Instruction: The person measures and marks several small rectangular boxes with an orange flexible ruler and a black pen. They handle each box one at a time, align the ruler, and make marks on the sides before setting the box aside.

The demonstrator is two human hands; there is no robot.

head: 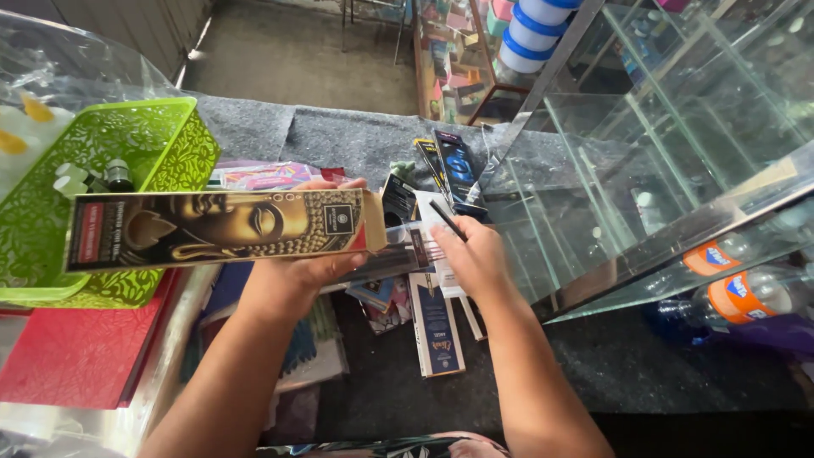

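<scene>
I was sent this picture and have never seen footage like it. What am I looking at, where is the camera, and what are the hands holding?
There is no machine here: a person works with two bare hands, and one camera worn on the head looks down at them. The left hand holds a long gold and black box level above the counter. The right hand pinches a thin dark stick over a clear sleeve that sticks out of the box's open end. Below lie more slim boxes on a dark grey counter. A green plastic basket stands to the left, a glass display case to the right, with bottles beside it.
</scene>
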